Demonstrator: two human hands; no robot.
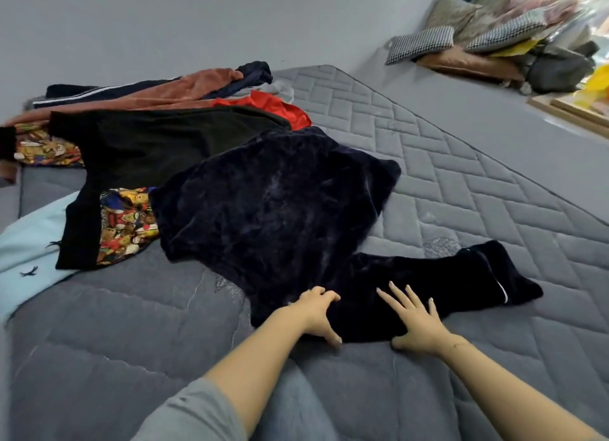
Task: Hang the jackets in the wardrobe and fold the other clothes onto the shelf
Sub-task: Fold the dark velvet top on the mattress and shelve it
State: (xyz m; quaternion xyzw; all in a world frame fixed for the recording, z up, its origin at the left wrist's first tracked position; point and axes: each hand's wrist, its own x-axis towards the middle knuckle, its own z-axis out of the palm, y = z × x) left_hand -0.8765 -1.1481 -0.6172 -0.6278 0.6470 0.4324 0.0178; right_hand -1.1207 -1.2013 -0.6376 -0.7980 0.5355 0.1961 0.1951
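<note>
Left hand [318, 312] curls onto the velvet garment's [273, 210] hem, right hand [413, 318] pressing flat, fingers spread; soft, floppy stuff; best pinched at its edges on the bed [461, 183].

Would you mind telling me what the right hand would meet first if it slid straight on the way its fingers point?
The right hand lies flat on the dark velvet garment, fingers pointing up and slightly left. Going on, it would probably just cross more of that velvet, towards the bunched main part; depth is hard to judge.
</note>
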